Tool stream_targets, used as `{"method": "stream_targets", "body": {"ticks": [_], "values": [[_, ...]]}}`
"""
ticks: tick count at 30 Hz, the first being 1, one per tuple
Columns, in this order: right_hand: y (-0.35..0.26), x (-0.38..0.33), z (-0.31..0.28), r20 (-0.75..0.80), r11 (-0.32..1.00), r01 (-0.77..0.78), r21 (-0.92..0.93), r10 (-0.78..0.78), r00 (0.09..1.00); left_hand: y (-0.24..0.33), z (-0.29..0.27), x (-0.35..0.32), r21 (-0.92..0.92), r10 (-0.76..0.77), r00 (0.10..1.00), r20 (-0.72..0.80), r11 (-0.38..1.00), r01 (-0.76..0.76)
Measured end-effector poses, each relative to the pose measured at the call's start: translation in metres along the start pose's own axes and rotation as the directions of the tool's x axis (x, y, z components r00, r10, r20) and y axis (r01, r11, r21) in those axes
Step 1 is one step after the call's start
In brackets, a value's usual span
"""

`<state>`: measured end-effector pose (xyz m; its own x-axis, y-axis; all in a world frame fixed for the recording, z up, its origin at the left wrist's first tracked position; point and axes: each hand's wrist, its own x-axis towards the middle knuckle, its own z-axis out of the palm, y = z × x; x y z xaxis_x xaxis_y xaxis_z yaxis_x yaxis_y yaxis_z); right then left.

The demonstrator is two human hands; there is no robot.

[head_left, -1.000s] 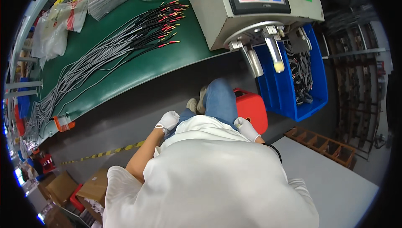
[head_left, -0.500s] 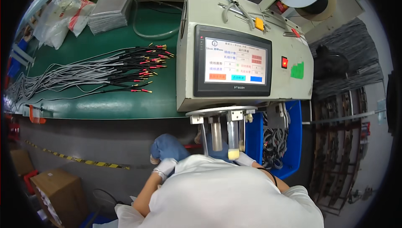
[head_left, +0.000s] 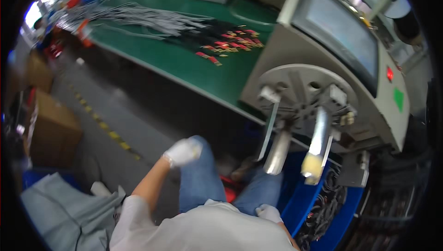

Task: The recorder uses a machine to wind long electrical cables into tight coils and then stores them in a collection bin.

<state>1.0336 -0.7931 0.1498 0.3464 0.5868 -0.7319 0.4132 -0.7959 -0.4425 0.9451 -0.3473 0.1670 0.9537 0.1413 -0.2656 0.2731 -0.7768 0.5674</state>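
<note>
My left hand (head_left: 183, 152), in a white glove, lies at my left knee (head_left: 197, 158); its fingers are smeared by motion. Against my right thigh rests my right hand (head_left: 269, 213), gloved in white too, with its fingers mostly hidden. Nothing shows in either hand. In front of me is a winding machine (head_left: 267, 62) with a round metal plate (head_left: 295, 73). Metal posts jut from that plate, one a bare cylinder (head_left: 278, 153), another with a yellowish tip (head_left: 312, 165). Its screen (head_left: 341, 29) is blurred.
Grey cables (head_left: 152, 20) with red and gold plugs (head_left: 230, 43) lie on a green table (head_left: 203, 78). Below the machine stands a blue bin (head_left: 344, 223) of coiled cables (head_left: 330, 205). A cardboard box (head_left: 55, 126) and grey cloth (head_left: 69, 209) are at left.
The view has swung and tilted, so the machine now appears farther right and slanted. My legs and both gloved hands show more fully. My left hand is now at the knee.
</note>
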Motion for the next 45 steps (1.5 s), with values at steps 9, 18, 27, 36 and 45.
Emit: {"method": "stream_targets", "body": {"ticks": [9,18,27,36,45], "values": [[-0.032,-0.032,-0.012,-0.301,0.958,-0.236,0.163,0.276,0.913,-0.069,-0.18,0.076,0.004,-0.06,0.232,-0.971,0.965,0.264],[-0.013,-0.048,-0.007,-0.459,0.897,-0.234,0.374,0.398,0.794,-0.105,-0.227,0.149,0.378,0.023,0.496,-0.868,0.678,0.63],[-0.018,-0.058,-0.004,-0.473,0.917,-0.167,0.363,0.336,0.814,-0.039,-0.176,0.063,0.56,0.295,0.748,-0.595,0.82,0.122],[-0.05,-0.055,-0.068,-0.78,0.934,0.357,0.025,-0.206,0.591,0.114,-0.077,-0.054,0.605,0.349,0.937,-0.014,0.749,-0.27],[-0.092,-0.06,-0.053,-0.64,0.838,0.535,0.109,-0.353,0.683,0.253,0.01,-0.041,0.144,0.575,0.818,0.029,0.807,-0.572]]}}
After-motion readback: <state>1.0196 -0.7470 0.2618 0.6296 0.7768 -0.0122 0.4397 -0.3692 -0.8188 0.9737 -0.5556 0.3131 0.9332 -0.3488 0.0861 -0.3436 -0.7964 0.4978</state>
